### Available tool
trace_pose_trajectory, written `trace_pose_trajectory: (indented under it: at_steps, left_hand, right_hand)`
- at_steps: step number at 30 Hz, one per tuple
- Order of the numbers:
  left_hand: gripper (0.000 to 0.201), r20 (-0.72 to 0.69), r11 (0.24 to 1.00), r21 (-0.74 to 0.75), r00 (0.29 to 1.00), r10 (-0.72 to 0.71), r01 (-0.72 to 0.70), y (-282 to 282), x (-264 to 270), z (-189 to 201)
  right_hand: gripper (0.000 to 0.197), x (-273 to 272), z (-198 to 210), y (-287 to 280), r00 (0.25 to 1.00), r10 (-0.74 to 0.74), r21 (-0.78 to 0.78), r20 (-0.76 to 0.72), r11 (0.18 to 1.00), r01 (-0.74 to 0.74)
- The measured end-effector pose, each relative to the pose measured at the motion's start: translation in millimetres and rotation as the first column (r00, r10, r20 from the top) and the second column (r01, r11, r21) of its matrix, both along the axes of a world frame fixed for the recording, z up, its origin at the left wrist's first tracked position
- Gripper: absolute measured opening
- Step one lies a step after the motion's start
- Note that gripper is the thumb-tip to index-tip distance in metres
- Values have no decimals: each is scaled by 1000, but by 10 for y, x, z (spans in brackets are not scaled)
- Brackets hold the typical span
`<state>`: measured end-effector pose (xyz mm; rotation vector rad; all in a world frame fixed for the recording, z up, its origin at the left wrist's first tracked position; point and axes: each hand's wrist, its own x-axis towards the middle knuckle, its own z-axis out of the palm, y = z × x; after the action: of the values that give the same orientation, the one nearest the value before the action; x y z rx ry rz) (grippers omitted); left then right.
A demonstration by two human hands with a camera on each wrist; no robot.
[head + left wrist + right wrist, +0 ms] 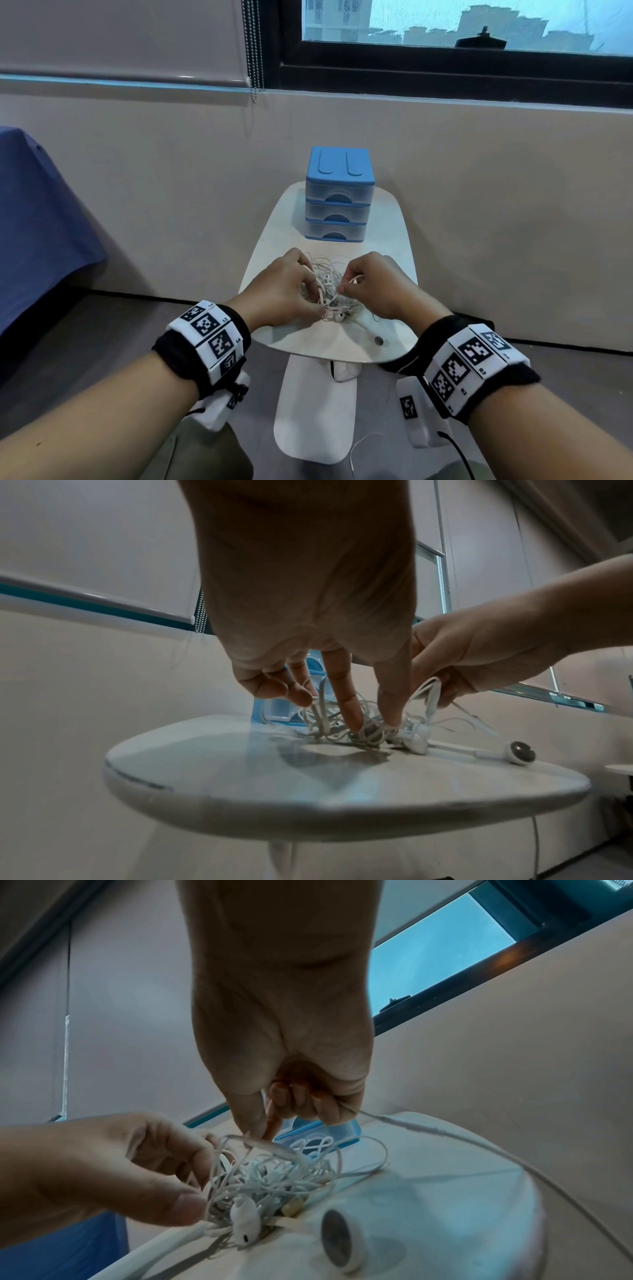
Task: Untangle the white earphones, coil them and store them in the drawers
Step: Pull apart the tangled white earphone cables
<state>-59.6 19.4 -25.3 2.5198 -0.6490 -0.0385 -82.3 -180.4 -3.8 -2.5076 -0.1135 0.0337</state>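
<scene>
- Nearest the camera, a stray earbud lies on the white table, just this side of the tangle, its grey mesh face up.
- Right at the tangle, the left hand is down in the white earphones, fingertips pressed into the cords and the thumb closing on a strand with the index finger, as the right wrist view shows.
- On the other side of the tangle, the right hand pinches one loop of cord between thumb and forefinger and holds it lifted above the heap.
- The tangle itself sits on the table between both hands, a knotted heap with one white bud poking out at its near edge.
- Beyond the tangle stand the blue drawers, three tiers, all pushed in.
- Behind the drawers, the beige wall and a dark-framed window.
</scene>
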Motion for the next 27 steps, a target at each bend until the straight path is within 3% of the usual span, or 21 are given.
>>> trace_pose_trajectory:
  at_steps: [5,9,13,16,22,27]
  left_hand:
    - [11,-49,997,-59,998,-50,48,-29,14,47]
    - [22,19,996,42,997,-74,73,-34,40,50]
    - [4,92,990,135,994,-56,43,-72,41,31]
    - [18,125,982,181,989,-73,50,-92,57,16]
    - [3,127,993,78,987,-97,88,-97,50,29]
    - [5,172,991,9,976,-130,130,-128,52,26]
  right_hand:
    - [20,-11,-32,-18,1000,-24,-30,-4,999,24]
    - [16,-28,-44,-31,1000,-9,-49,-28,999,8]
    - [13,-42,11,0,996,55,-67,-68,996,-59]
    - [14,-43,31,30,990,109,-139,-86,983,-120]
    - [11,-41,15,-49,997,60,-128,-38,990,-64]
    - [12,-27,8,-139,998,33,-65,-57,997,-37]
